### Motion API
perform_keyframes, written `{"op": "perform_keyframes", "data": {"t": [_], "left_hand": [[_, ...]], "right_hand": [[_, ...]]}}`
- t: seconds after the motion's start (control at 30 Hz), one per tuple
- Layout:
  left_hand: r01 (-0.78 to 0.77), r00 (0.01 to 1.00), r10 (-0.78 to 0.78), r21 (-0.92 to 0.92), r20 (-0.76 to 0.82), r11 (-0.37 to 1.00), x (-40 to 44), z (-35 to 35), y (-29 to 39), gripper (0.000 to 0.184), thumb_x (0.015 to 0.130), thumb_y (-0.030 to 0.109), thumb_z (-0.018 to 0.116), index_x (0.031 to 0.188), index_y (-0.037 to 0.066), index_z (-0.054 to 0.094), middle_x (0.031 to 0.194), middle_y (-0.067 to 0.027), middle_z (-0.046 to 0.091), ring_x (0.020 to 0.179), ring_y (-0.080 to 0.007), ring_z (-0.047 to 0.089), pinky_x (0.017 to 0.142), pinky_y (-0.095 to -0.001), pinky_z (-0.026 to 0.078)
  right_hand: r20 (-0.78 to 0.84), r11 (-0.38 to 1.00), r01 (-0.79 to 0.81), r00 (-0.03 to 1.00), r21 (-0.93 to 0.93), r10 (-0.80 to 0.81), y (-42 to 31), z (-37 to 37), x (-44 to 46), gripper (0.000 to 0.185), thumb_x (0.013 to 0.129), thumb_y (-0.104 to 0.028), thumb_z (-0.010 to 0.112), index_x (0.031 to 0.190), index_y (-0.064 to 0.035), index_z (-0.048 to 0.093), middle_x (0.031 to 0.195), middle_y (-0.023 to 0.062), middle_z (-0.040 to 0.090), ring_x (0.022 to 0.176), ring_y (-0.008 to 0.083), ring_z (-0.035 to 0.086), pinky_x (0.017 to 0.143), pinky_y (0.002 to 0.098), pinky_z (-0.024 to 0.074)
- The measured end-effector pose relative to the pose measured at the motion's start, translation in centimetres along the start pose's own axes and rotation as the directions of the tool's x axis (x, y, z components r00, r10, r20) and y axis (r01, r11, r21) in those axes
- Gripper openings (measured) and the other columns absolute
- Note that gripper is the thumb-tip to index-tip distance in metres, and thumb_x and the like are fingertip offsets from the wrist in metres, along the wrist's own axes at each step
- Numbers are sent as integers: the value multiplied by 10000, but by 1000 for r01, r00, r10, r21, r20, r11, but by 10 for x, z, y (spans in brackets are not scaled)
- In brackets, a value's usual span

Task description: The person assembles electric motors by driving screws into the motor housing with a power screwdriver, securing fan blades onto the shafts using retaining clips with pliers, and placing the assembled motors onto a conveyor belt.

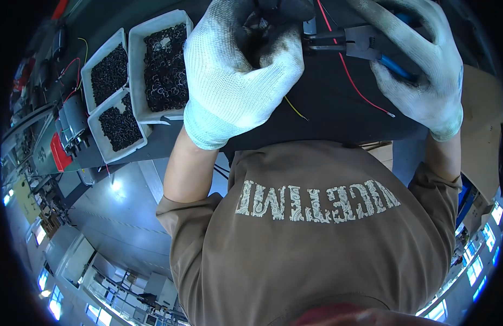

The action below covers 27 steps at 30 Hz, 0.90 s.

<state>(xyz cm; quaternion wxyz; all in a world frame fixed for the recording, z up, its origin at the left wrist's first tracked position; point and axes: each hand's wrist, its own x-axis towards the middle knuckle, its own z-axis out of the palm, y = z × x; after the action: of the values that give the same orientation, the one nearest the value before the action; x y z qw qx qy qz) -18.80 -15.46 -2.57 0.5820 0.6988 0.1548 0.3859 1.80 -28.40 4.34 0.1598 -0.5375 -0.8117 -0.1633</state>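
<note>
My gloved left hand (pixel 240 70) is closed, its dark-stained fingers curled round something mostly hidden. A small silvery piece (pixel 310 26) shows beside those fingers. My gloved right hand (pixel 425 65) grips pliers (pixel 361 42) with blue handles. Their slim jaws point left and reach to the edge of my left hand; what the tips touch is hidden. A red wire (pixel 349 76) passes by the jaws and runs down to a bare end. Below my left hand a yellow-green wire (pixel 296 107) sticks out.
White trays (pixel 133 81) on the dark bench (pixel 338 127) hold small black rings, some plainly C-shaped. Farther left stands a silvery motor (pixel 73 120) with wires, beside a red piece (pixel 59 152). Cardboard (pixel 482 125) lies beyond my right forearm.
</note>
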Motion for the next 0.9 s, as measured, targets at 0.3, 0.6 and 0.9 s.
{"op": "perform_keyframes", "data": {"t": [0.3, 0.6, 0.9], "left_hand": [[169, 985, -168, -21, 24, 985, 6, 1, 1, 171, 835, -30, 564, 1004, -14, 583, 860, -30, 590, 735, -55, 514, 651, -208, 433], [333, 919, -385, 694, -87, 638, 137, 29, -131, 707, 867, 608, 512, 1063, -65, 608, 1083, -298, 637, 1050, -434, 611, 929, -455, 484], [-359, 900, 365, 71, -238, 931, 53, 59, -21, 432, 758, 186, 770, 1095, -8, 581, 917, -84, 630, 808, -134, 591, 706, -283, 480]], "right_hand": [[-105, 992, -123, 986, 37, 126, 6, 33, -12, 585, 538, -102, 709, 1122, -57, 694, 949, 134, 605, 805, 282, 578, 718, 362, 481], [666, -784, -103, 603, 612, 440, 76, 177, -43, 181, 888, -190, 529, 1020, -77, 580, 861, 46, 618, 722, 208, 632, 655, 371, 508], [304, 10, -424, 664, 906, 683, -24, 5, -50, 450, 714, -36, 619, 1153, 50, 571, 999, 108, 612, 820, 160, 605, 740, 295, 479]]}}
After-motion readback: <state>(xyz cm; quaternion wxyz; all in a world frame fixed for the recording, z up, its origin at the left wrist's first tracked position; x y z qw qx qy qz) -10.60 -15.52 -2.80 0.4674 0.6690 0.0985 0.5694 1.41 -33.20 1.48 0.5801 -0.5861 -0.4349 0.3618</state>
